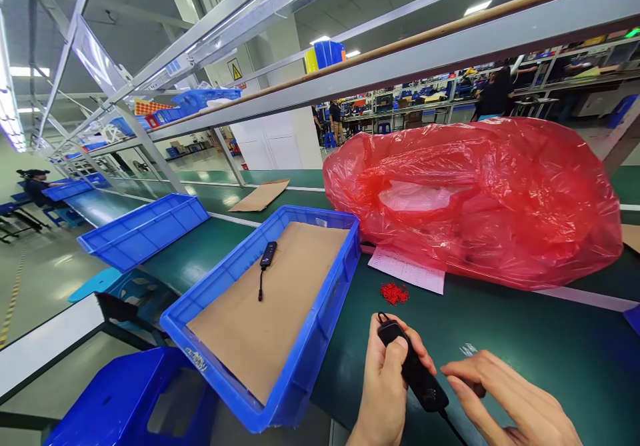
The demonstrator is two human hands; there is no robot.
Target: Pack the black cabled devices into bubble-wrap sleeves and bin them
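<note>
My left hand [385,379] is closed around a small black device [414,369], its thumb pressed on the top face. A short black loop sticks out of the device's far end, and a black cable [453,426] runs from its near end. Just to the right, my right hand [510,393] has thumb and forefinger brought close together; whatever they hold, if anything, is too small to make out. Beyond the hands, a little pile of red pieces [394,293] lies on the green table [345,359]. Some thin clear strips [469,349] lie behind my right fingers.
A blue tray [300,393] lined with cardboard holds a similar black device [269,255] with a short cable. A large red plastic bag [475,199] lies across the back, partly over a printed sheet [407,271]. Another blue tray [145,229] stands further left. A rail shelf crosses overhead.
</note>
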